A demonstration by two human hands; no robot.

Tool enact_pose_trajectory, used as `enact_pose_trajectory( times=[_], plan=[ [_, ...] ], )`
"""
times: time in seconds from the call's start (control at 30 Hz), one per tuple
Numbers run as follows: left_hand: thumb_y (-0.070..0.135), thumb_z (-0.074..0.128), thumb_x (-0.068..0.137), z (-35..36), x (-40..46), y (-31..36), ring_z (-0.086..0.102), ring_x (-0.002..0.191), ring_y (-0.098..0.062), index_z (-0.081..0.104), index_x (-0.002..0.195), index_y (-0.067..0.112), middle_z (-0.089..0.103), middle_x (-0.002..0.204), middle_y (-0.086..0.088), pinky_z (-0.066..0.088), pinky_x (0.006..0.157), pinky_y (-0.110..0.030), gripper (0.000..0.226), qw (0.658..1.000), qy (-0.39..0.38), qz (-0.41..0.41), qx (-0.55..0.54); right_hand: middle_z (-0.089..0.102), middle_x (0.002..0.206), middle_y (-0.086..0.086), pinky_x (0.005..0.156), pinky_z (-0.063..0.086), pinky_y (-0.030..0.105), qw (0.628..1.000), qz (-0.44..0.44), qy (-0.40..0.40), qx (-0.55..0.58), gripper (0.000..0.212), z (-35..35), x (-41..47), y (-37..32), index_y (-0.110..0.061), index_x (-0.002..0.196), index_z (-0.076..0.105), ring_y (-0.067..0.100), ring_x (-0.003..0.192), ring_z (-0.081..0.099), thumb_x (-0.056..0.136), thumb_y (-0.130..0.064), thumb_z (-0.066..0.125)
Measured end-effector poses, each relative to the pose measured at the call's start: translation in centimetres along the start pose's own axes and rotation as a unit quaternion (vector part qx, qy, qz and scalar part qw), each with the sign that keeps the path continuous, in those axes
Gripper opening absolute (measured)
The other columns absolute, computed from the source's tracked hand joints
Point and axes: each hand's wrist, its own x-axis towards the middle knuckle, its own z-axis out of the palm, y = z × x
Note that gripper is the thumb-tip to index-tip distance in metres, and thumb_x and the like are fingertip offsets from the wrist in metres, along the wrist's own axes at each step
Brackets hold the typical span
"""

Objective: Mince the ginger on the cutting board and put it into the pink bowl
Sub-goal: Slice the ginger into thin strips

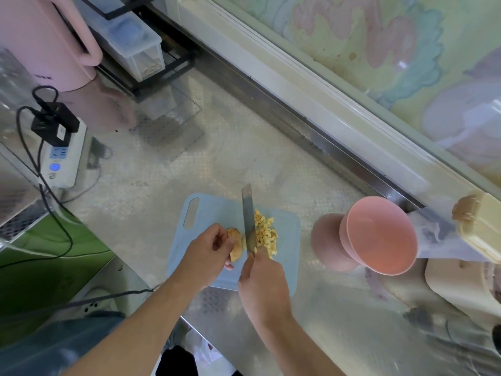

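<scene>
Left hand point(207, 251) pinches the ginger point(235, 244) (uncut end), right hand point(261, 280) grips the knife point(249, 221) against it.

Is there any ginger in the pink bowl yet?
No, the pink bowl looks empty inside, and the chopped ginger lies in a pile on the blue cutting board beside the knife.

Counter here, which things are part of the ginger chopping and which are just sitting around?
In use: ginger, chopped ginger, knife, cutting board, pink bowl, left hand, right hand.

Lying about: pink kettle, power strip, clear box, cream container.
</scene>
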Motion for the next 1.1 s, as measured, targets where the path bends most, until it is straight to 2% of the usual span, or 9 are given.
enact_pose_trajectory(
  times=[0.07,0.13,0.23,0.27,0.47,0.63,0.77,0.87,1.1],
  plan=[
    [0.024,0.06,0.103,0.1,0.1,-0.1,0.075,0.063,-0.021,0.05,0.088,0.004,0.069,0.073,-0.016,0.062,0.076,-0.045,0.027,1.0,0.003,-0.001,-0.005,0.045,0.068,-0.007,0.047,0.028,0.022,1.0,-0.011,0.02,-0.001,0.013,-0.4,-0.6,0.7,-0.018,0.09,0.042,0.016,0.06,0.047,0.101,-0.018,0.036],
    [0.022,0.059,0.103,0.2,0.0,-0.1,0.074,0.062,-0.023,0.049,0.088,0.004,0.068,0.073,-0.017,0.061,0.071,-0.041,0.026,1.0,0.007,-0.004,-0.013,0.046,0.066,-0.005,0.044,0.025,0.027,0.999,0.001,0.034,0.008,0.018,-0.7,-1.0,1.3,-0.019,0.084,0.04,0.013,0.054,0.041,0.101,-0.02,0.035],
    [0.021,0.058,0.103,0.3,-0.5,0.0,0.075,0.064,-0.024,0.048,0.089,0.002,0.068,0.078,-0.022,0.052,0.058,-0.02,0.026,1.0,0.014,-0.009,-0.016,0.046,0.067,-0.003,0.044,0.022,0.03,1.0,0.001,0.023,0.003,0.021,-0.6,-1.7,1.6,-0.02,0.081,0.039,0.014,0.053,0.04,0.102,-0.023,0.034],
    [0.021,0.058,0.103,0.4,-0.6,0.0,0.075,0.065,-0.024,0.048,0.09,0.001,0.067,0.079,-0.023,0.05,0.056,-0.017,0.026,1.0,0.016,-0.009,-0.02,0.046,0.066,-0.003,0.044,0.023,0.03,1.0,-0.006,0.018,0.003,0.021,-0.5,-2.0,1.5,-0.02,0.082,0.04,0.015,0.053,0.04,0.102,-0.023,0.034],
    [0.018,0.058,0.103,0.4,-0.7,0.0,0.074,0.068,-0.029,0.049,0.089,0.001,0.067,0.079,-0.023,0.051,0.054,-0.016,0.024,0.999,0.016,-0.006,-0.038,0.058,0.071,0.002,0.046,0.027,0.029,0.999,-0.037,0.019,0.017,0.02,-0.7,-2.9,0.7,-0.02,0.095,0.05,0.022,0.06,0.049,0.104,-0.028,0.034],
    [0.018,0.059,0.103,0.5,-0.8,0.1,0.073,0.069,-0.032,0.049,0.088,0.001,0.067,0.076,-0.022,0.05,0.053,-0.015,0.024,0.999,0.022,-0.001,-0.038,0.06,0.073,0.003,0.049,0.031,0.031,0.999,-0.037,0.013,0.017,0.019,-0.7,-3.0,0.3,-0.019,0.096,0.051,0.023,0.063,0.054,0.104,-0.027,0.036],
    [0.018,0.059,0.103,0.5,-0.7,0.0,0.073,0.066,-0.028,0.05,0.087,0.005,0.068,0.077,-0.021,0.05,0.054,-0.017,0.022,0.999,0.022,-0.001,-0.035,0.061,0.074,0.004,0.056,0.042,0.037,0.999,-0.034,0.003,0.016,0.019,-0.6,-3.0,-0.1,-0.019,0.098,0.051,0.024,0.067,0.06,0.103,-0.027,0.035],
    [0.016,0.058,0.102,0.5,-0.7,0.1,0.073,0.069,-0.03,0.049,0.087,0.004,0.067,0.08,-0.024,0.05,0.053,-0.015,0.022,0.999,0.023,-0.003,-0.043,0.062,0.077,0.005,0.061,0.047,0.041,1.0,-0.024,-0.001,0.012,0.019,-0.7,-3.1,-0.4,-0.019,0.1,0.051,0.027,0.071,0.062,0.103,-0.027,0.034],
    [0.019,0.058,0.103,0.7,-0.8,0.0,0.073,0.064,-0.023,0.05,0.089,0.001,0.067,0.079,-0.022,0.046,0.051,-0.01,0.024,0.999,0.032,0.004,-0.03,0.06,0.081,0.005,0.056,0.039,0.034,1.0,-0.008,-0.023,-0.016,0.011,-0.9,-3.3,-0.8,-0.017,0.095,0.045,0.026,0.076,0.062,0.101,-0.019,0.035]
  ],
)
